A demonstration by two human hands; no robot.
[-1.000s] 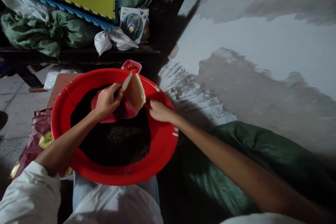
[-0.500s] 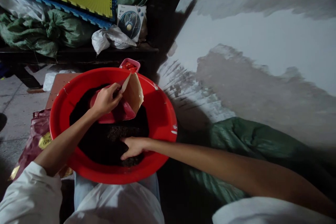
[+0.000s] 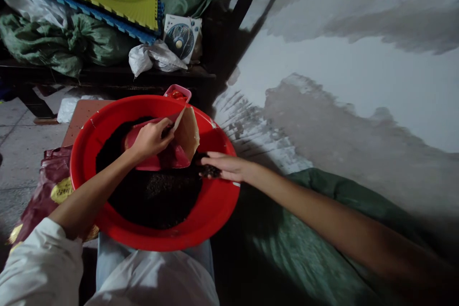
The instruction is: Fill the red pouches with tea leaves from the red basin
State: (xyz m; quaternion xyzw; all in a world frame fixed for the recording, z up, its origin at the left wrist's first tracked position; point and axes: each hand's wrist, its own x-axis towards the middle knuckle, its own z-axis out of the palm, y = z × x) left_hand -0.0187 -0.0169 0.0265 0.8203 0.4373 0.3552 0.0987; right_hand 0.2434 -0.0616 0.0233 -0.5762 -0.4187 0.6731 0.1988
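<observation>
A large red basin [image 3: 224,201] rests above my lap, with dark loose grains [image 3: 154,196] in it. My left hand [image 3: 152,138] grips the upper edge of a red paper bag [image 3: 161,160], which lies tilted over the grains. The bag's tan inside [image 3: 187,131] shows at its open mouth, facing right. Just right of that mouth, my right hand [image 3: 225,166] is cupped palm up with a clump of dark grains [image 3: 210,170] in its fingers, above the basin's right side.
A pink tray [image 3: 178,92] with red pieces touches the basin's far rim. Behind it, a dark bench [image 3: 107,76] bears sacks and a small fan [image 3: 180,40]. Maroon packaging [image 3: 48,186] lies left, a green sack [image 3: 304,244] right, beside the stained wall [image 3: 358,119].
My right hand has risen out of the grains and moved right and away from me, now carrying a clump beside the bag's mouth. My left hand still holds the bag.
</observation>
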